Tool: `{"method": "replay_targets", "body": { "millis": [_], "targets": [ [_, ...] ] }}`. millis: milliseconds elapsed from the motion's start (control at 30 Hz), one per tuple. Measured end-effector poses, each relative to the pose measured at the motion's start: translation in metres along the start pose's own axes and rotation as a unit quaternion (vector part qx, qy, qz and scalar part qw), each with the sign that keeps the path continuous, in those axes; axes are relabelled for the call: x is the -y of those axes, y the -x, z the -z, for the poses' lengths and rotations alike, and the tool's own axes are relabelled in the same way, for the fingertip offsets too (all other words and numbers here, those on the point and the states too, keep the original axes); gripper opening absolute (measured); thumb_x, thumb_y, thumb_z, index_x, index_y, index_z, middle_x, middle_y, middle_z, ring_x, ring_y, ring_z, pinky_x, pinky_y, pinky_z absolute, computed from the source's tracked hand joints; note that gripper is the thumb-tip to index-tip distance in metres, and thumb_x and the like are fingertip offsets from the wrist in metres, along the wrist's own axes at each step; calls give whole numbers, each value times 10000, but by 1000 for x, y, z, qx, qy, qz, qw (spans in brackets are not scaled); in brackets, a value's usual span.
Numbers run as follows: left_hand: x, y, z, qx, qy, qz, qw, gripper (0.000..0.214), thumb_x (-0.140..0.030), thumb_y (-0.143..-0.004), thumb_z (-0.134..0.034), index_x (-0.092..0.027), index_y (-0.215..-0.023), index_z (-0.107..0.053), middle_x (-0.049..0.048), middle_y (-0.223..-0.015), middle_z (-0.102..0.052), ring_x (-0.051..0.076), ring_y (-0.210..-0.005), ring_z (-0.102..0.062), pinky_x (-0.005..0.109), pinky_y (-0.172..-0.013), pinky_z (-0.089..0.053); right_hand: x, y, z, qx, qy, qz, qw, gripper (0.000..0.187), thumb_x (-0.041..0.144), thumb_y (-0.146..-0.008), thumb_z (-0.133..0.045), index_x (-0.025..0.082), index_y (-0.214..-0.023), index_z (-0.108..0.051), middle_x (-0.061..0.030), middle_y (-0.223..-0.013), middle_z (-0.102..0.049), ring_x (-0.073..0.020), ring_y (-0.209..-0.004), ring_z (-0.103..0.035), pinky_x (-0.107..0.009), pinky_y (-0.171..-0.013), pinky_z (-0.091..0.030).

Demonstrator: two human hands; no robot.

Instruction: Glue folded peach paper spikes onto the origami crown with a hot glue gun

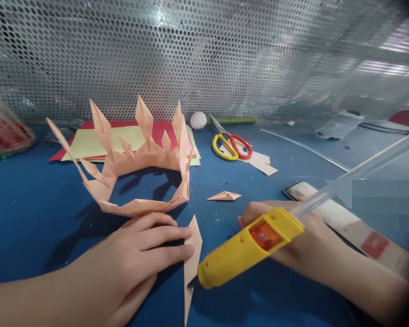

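A pointed piece of folded peach paper (192, 254) is laid on the blue surface (27, 204), close to the bottom of the view. It is pressed down by the left hand (136, 254). The fingers (163, 234) of this hand are stretched out flat, and the paper's left edge is touched by their tips. Nothing is gripped by them.

A yellow glue gun (238, 252) is held in the right hand (305, 240). The fingers of this hand are curled shut around the gun's handle, but most of them are hidden behind the gun. The gun is tilted down to the left, and its dark tip is placed on or just over the right edge of the paper piece. A clear glue stick (361, 170) is seen coming out of the back of the gun.

Just behind the left hand, a peach paper crown (139, 172) with tall spikes is stood on the surface. A small folded paper point (224, 196) is laid between the crown and the right hand. Further back, sheets of red, yellow and green paper (88, 143) are stacked flat. Scissors (231, 145) with one red handle and one yellow handle are laid on some paper strips (262, 163). A white ball (198, 120) and a green stick (233, 121) are set near a metal wall full of holes (204, 54).
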State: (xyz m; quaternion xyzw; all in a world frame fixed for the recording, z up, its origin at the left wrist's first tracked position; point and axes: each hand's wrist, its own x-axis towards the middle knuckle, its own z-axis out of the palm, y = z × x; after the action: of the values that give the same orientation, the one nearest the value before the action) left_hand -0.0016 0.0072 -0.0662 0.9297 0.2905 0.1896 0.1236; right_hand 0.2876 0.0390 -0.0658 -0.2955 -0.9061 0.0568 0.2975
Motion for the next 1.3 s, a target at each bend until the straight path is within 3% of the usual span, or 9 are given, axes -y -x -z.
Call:
{"method": "replay_targets", "body": {
  "millis": [233, 400, 567, 967, 1300],
  "targets": [
    [1, 1, -1, -4, -4, 5, 1000, 562, -49, -866, -358, -353, -1312, -516, -178, -1387, -528, 29, -1329, -338, 123, -1154, -153, 5, -4, 3, 31, -22, 14, 999, 221, 292, -1000, -423, 255, -785, -385, 76, -584, -485, -78, -444, -506, -173, -439, -405],
    [0, 1, -2, -8, -7, 5, 1000, 549, -56, -876, -354, -349, -1309, -522, -177, -1383, -533, 28, -1325, -342, 118, -1149, -157, 2, -2, 4, 16, 8, 6, 1000, 175, 304, -1008, -384, 259, -853, -453, 49, -631, -554, -93, -475, -547, -185, -449, -426],
    [0, 1, -1, -17, -11, 2, 1000, 560, -48, -863, -360, -348, -1307, -522, -175, -1375, -546, 33, -1322, -352, 125, -1146, -180, 5, -3, 1, 36, -19, 8, 999, 233, 256, -975, -458, 253, -759, -370, 82, -590, -481, -74, -448, -483, -170, -428, -385],
    [0, -1, 0, -12, -10, -1, 1000, 550, -53, -860, -366, -347, -1296, -529, -175, -1371, -543, 18, -1331, -339, 107, -1151, -155, -4, 4, -2, -1, -22, -19, 1000, 160, 200, -936, -481, 268, -796, -447, 66, -582, -489, -100, -437, -500, -200, -406, -384],
    [-1, 0, 0, -13, 3, 10, 1000, 549, -41, -863, -388, -351, -1293, -533, -119, -1345, -594, 103, -1284, -467, 226, -1110, -368, 4, -1, 0, 0, -35, -29, 999, 218, 195, -922, -505, 259, -732, -418, 82, -546, -452, -96, -407, -469, -197, -394, -359]
  ]
}}
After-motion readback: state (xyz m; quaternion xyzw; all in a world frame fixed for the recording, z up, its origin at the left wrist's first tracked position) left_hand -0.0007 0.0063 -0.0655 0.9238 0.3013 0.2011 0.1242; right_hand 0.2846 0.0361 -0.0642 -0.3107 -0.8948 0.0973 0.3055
